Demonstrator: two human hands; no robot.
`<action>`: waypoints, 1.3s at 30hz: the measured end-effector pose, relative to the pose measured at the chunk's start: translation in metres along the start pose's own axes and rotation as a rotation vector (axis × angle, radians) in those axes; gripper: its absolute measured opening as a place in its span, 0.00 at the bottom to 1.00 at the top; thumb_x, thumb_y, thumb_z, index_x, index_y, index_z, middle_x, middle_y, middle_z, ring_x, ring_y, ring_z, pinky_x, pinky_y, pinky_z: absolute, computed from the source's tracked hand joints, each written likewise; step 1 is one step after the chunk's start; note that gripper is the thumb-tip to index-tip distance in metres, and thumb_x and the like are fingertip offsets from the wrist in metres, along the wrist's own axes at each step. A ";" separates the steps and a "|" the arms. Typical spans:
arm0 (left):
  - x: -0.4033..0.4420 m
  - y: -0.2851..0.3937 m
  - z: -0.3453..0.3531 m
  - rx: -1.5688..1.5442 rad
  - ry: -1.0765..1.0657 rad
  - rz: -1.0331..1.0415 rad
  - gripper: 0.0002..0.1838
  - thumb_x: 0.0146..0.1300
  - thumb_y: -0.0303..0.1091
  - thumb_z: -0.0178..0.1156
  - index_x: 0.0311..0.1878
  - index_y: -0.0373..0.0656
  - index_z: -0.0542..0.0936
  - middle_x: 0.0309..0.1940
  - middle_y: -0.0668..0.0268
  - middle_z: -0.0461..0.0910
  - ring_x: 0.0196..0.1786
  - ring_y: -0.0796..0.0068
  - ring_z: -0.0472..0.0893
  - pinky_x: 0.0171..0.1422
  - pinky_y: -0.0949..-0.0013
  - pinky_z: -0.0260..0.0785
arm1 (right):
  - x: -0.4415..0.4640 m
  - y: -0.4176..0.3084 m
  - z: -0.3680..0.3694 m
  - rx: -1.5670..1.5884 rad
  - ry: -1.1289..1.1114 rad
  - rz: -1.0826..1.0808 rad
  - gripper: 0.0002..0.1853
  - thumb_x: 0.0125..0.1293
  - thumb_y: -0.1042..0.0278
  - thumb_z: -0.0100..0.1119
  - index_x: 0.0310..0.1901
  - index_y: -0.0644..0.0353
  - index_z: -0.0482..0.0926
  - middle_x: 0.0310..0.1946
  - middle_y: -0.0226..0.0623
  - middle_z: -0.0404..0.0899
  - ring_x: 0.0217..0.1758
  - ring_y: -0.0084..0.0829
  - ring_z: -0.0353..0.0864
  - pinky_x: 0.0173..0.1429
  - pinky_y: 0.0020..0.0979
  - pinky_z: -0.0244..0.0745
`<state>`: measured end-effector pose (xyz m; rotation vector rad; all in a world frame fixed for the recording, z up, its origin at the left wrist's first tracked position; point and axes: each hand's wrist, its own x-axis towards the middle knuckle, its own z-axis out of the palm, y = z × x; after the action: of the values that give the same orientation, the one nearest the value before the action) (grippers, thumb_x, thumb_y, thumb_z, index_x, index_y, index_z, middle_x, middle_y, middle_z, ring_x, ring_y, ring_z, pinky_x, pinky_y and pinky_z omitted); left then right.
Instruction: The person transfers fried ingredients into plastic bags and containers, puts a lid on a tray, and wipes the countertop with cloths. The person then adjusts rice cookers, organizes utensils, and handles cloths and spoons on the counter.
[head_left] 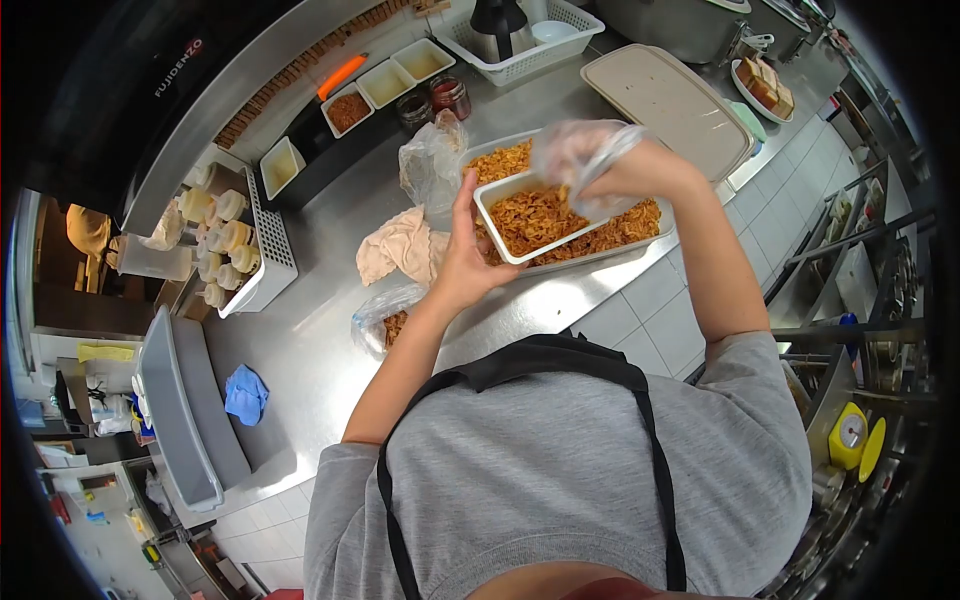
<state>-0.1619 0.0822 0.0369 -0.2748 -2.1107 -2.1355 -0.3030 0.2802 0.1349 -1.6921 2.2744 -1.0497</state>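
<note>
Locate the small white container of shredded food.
In the head view, the white container is above and right of centre, in the left hand over the larger tray, the gloved right hand at its right end.

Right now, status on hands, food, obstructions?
Left hand holding white container over larger tray. Gloved right hand at shredded food, blurred. It hides one container corner.
</note>
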 end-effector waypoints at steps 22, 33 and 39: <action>-0.023 0.008 -0.038 0.108 0.212 0.033 0.63 0.36 0.21 0.69 0.71 0.56 0.36 0.66 0.57 0.47 0.68 0.59 0.56 0.65 0.50 0.62 | -0.032 0.086 0.006 -0.091 -0.245 0.571 0.26 0.47 0.63 0.67 0.51 0.50 0.74 0.40 0.35 0.80 0.43 0.31 0.78 0.50 0.30 0.71; -0.063 -0.034 -0.139 0.437 0.811 0.055 0.60 0.38 0.18 0.69 0.70 0.51 0.40 0.65 0.60 0.42 0.68 0.59 0.52 0.64 0.53 0.65 | -0.035 0.125 0.057 -0.801 -0.160 0.124 0.12 0.49 0.62 0.60 0.38 0.47 0.80 0.42 0.35 0.78 0.49 0.37 0.75 0.56 0.37 0.66; -0.077 -0.067 -0.159 0.445 0.895 0.090 0.58 0.37 0.19 0.69 0.70 0.47 0.42 0.63 0.59 0.45 0.66 0.59 0.54 0.62 0.56 0.66 | -0.048 0.122 0.093 -0.520 0.168 0.444 0.15 0.58 0.64 0.55 0.46 0.55 0.77 0.47 0.45 0.75 0.53 0.45 0.72 0.59 0.42 0.63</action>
<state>-0.1081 -0.0780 -0.0467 0.5219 -1.8476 -1.2795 -0.3386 0.2971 -0.0214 -1.1466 3.0320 -0.5511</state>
